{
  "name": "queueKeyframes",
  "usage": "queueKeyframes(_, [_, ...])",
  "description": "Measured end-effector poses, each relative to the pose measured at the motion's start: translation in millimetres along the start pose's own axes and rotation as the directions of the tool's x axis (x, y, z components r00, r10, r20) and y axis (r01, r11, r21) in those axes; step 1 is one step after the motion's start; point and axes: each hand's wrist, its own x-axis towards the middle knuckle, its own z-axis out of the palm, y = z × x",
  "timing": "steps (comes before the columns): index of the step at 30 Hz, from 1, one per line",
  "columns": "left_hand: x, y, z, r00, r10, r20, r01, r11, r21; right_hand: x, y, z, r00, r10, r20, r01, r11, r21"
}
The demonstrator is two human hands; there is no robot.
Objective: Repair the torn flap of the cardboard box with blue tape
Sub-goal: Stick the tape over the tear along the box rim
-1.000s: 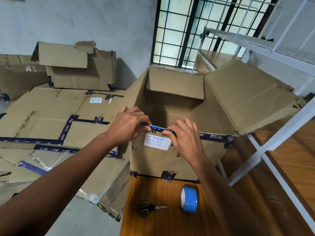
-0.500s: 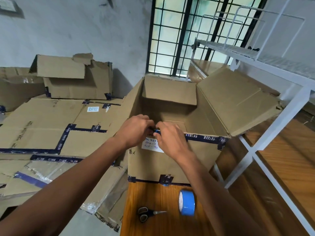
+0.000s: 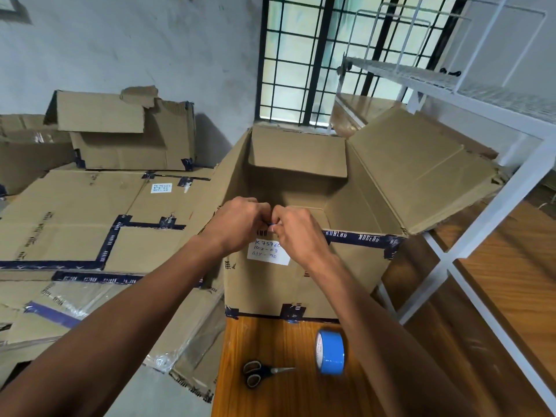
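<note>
An open cardboard box stands on a wooden table, its flaps spread outward. My left hand and my right hand meet at the box's near top rim, fingertips touching. Between them they pinch a small piece of blue tape, of which only a sliver shows. Just below the hands sits a white handwritten label. The blue tape roll stands on its edge on the table in front of the box. Black-handled scissors lie to its left.
Flattened and stacked cardboard boxes with dark printed tape fill the left side. A white metal shelf frame stands to the right, with the box's right flap leaning against it. A barred window is behind the box.
My hands have drawn together along the box's near rim: a second ago they held a stretched strip of blue tape apart, now the fingertips meet over it. The camera view has tilted up slightly.
</note>
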Motion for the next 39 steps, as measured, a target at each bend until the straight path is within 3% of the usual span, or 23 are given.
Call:
queueKeyframes(3, [-1.6,-3.3,-8.0,0.999,0.024,0.034,-0.023,0.999,-0.048,2.8,1.8,-2.8,1.0,-0.005,0.025,0.005,1.0,0.0])
queueKeyframes(9, [-7.4,-0.1,-10.7,0.999,0.025,0.044,-0.026,0.999,0.024,0.7,7.8,-7.4,0.998,-0.056,0.008,0.057,0.984,-0.169])
queueKeyframes(15, [-9.7,7.1,-7.8,0.999,-0.028,0.029,0.026,0.997,0.066,-7.6,8.7,-3.8,0.991,-0.104,-0.082,0.086,0.977,-0.197])
queueKeyframes(24, [-7.0,-3.3,-16.5,0.996,-0.04,0.082,0.034,0.997,0.065,-8.1,-1.0,-12.0,0.996,-0.083,-0.017,0.072,0.935,-0.347])
queueKeyframes(33, [-10.9,-10.5,-17.6,0.994,-0.052,0.092,0.053,0.999,-0.01,-0.9,-13.2,4.4,1.0,-0.007,0.012,0.007,1.0,-0.02])
queueKeyframes(39, [-5.6,-11.9,-12.0,0.992,-0.095,0.081,0.096,0.995,-0.01,2.7,-13.3,4.4,1.0,-0.01,0.004,0.01,1.0,-0.029])
